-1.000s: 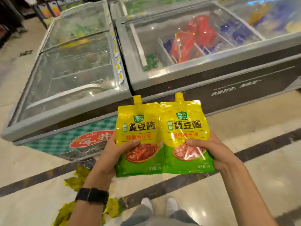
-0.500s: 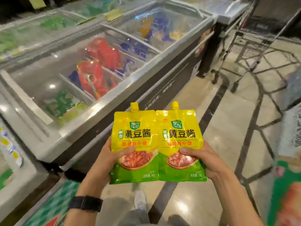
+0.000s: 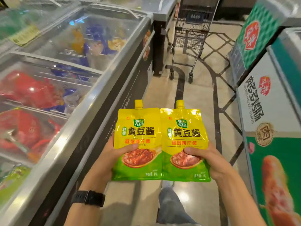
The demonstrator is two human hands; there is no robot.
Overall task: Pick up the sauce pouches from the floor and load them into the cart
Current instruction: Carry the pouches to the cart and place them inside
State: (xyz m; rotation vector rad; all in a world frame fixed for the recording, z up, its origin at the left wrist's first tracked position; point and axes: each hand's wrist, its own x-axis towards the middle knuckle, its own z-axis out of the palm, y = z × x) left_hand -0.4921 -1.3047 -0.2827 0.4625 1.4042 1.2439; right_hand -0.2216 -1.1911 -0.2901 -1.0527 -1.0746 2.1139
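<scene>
Chest freezer [image 3: 68,88] runs down left of aisle, cart [image 3: 189,35] parked far end, well apart from person. Two sauce pouches [image 3: 160,144] held upright side by side, edges touching, probably so both carry in one trip. Left hand [image 3: 112,154] clamped on left pouch, right hand [image 3: 210,158] on right pouch, thumbs over fronts

Head view — a single wide-angle camera worn at head height, facing forward and down along an aisle floor [image 3: 197,101]: both hands close below the lens, the cart [image 3: 190,30] far ahead — freezers flanking both edges.
</scene>
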